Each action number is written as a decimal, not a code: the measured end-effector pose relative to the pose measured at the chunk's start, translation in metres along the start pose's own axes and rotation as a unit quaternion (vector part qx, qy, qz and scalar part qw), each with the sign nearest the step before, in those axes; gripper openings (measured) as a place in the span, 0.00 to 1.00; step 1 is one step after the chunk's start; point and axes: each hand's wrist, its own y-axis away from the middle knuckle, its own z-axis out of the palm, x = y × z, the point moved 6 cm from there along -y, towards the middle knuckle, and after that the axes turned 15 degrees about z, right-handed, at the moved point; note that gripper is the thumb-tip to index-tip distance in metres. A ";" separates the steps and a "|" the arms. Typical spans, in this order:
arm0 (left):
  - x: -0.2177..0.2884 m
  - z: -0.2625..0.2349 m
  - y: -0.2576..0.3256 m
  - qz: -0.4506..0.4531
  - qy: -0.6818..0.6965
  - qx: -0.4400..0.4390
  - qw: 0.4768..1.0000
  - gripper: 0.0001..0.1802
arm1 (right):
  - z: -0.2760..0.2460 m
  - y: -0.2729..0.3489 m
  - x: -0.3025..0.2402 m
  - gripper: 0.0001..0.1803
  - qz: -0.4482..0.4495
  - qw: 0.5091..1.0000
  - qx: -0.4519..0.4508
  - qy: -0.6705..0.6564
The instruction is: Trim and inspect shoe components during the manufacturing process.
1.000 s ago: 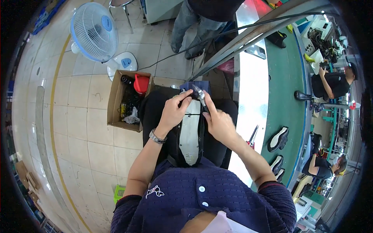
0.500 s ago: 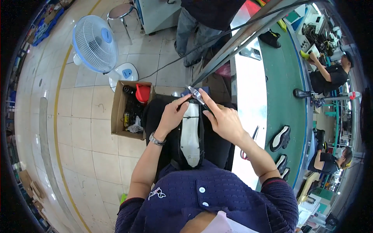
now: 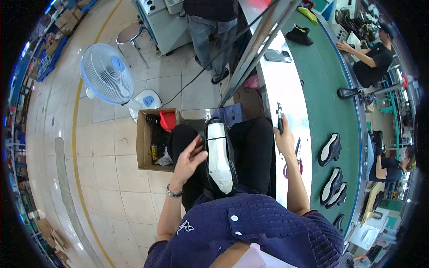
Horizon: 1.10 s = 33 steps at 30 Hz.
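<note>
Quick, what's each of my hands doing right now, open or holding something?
Left hand: open and empty, beside the shoe; contact can't be told.
Right hand: closed around a dark-handled tool.

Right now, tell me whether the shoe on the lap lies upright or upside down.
Upside down: the shoe shows its long, pale underside, facing up toward the head camera.

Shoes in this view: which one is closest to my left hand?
The shoe on your lap, pale underside up, right beside your left hand; the shoes on the green belt lie beyond your right hand.
</note>
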 end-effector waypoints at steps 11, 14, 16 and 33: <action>-0.005 0.032 0.049 -0.058 -0.180 -0.008 0.982 0.28 | -0.017 0.038 0.183 0.21 0.167 0.970 0.165 -0.062; 0.000 0.023 0.052 -0.052 -0.285 0.000 0.957 0.27 | -0.027 0.084 0.214 0.19 0.275 0.954 0.114 0.032; 0.005 0.023 0.050 -0.052 -0.328 -0.010 0.943 0.28 | -0.018 0.107 0.225 0.20 0.251 0.961 0.114 0.032; 0.012 0.021 0.045 -0.052 -0.260 -0.002 0.964 0.27 | -0.015 0.160 -0.009 0.38 0.226 0.701 -0.508 -0.446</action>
